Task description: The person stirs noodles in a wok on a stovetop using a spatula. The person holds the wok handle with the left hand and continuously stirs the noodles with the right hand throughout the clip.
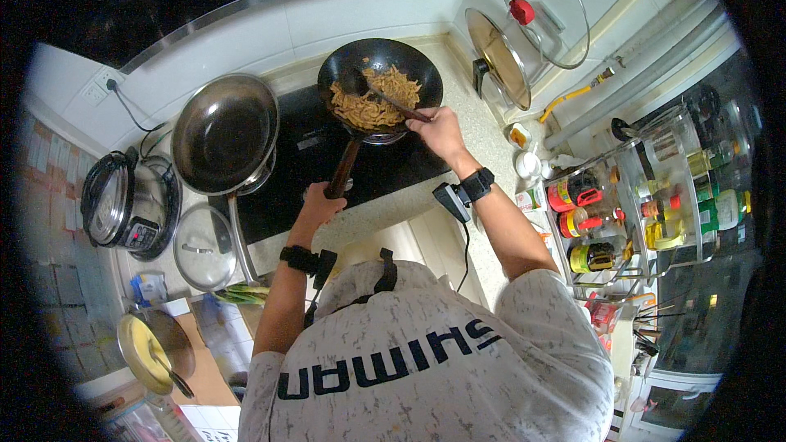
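Observation:
My right hand is closed around the dark handle of a cooking spatula. The spatula's head rests among browned shredded food in a black wok. The wok stands on the right side of a black glass cooktop, its wooden handle pointing towards me. My left hand is at the end of that handle. Its fingers are partly hidden there, so I cannot tell whether they grip the handle or a cooktop knob beside it.
An empty frying pan occupies the left burner. Left of it are a glass lid and an electric cooker. A pot holding yellow contents stands lower left. Lids lean at the right wall, above a bottle rack.

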{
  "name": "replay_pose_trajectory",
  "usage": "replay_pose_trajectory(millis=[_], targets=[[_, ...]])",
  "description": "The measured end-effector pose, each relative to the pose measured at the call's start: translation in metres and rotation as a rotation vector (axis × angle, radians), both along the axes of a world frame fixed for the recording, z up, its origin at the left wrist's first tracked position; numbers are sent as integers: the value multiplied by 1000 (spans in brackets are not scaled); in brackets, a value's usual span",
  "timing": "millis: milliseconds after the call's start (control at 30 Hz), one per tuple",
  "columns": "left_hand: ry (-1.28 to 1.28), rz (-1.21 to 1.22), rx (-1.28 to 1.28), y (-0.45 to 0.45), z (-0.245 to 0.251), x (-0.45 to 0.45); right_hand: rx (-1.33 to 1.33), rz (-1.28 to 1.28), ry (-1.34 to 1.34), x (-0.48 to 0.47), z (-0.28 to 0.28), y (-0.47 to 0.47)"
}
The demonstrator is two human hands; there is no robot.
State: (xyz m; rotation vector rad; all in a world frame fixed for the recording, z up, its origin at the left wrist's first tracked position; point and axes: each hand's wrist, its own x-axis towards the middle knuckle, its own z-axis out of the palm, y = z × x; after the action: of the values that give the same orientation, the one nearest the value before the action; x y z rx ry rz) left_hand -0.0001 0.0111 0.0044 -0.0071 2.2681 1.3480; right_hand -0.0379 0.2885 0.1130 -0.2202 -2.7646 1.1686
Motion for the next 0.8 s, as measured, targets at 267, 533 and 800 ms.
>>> replay_pose_trajectory(millis=[267, 533, 800], targets=[[-43, 1, -38, -1, 6, 0, 263, -35, 6, -4, -8, 5], [-17, 9, 45, -1, -5, 0, 38, 83, -78, 24, 16, 14], [-17, 21, 7, -1, -7, -1, 322, -63, -52, 27, 34, 24]])
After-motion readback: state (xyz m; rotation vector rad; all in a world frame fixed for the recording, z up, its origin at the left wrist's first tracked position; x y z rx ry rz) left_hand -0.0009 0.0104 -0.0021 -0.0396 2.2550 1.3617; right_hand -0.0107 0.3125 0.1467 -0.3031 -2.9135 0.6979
